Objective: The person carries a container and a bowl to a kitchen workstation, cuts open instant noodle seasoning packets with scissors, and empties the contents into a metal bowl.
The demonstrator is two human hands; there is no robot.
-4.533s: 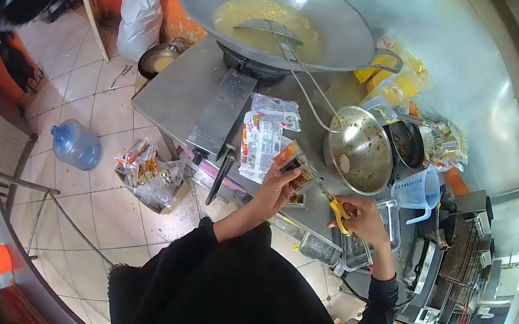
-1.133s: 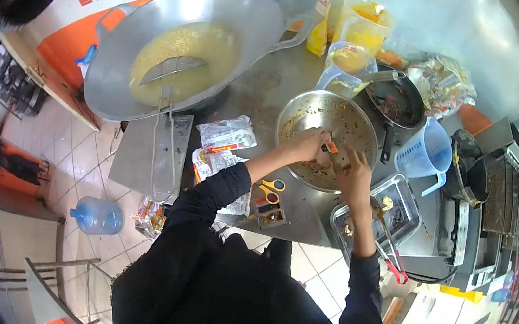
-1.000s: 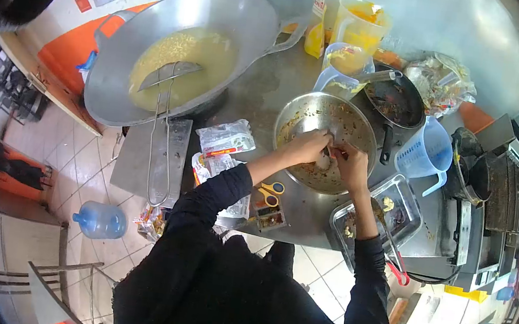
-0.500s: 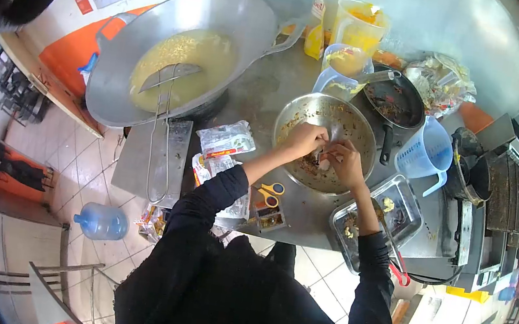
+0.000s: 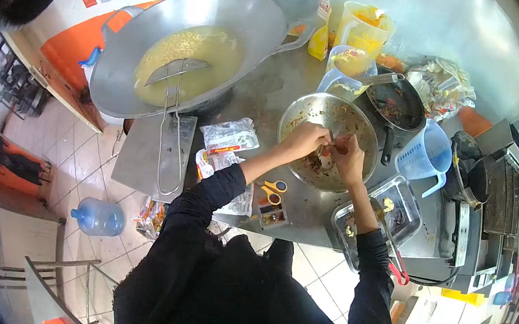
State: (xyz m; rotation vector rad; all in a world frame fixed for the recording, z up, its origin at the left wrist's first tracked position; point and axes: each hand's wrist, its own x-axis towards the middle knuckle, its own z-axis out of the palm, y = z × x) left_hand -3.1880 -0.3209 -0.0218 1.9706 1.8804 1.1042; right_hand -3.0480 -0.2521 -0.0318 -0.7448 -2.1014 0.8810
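Over a steel mixing bowl (image 5: 292, 110) on the metal table, my left hand (image 5: 306, 139) and my right hand (image 5: 349, 159) meet with fingertips pinched together. Something small seems to be between them, but it is too hidden to name. Brown and dark bits of food cling to the bowl's inside wall and lie at its bottom. Close to my right forearm is a rectangular metal tray (image 5: 411, 211) with yellowish scraps and a dark smear in it. Yellow-handled scissors (image 5: 274, 192) and plastic food packets (image 5: 230, 136) lie near my left forearm.
A huge wok (image 5: 262, 18) of cloudy yellowish liquid stands at the left, a long-handled strainer (image 5: 177, 72) resting in it. Behind the bowl are measuring jugs (image 5: 363, 35) and a frying pan (image 5: 404, 109). A clear blue jug (image 5: 426, 151) stands at the right.
My right hand has turned a little, its fingers rising beside my left fingertips. Both hands stay over the bowl. The whole view has shifted slightly.
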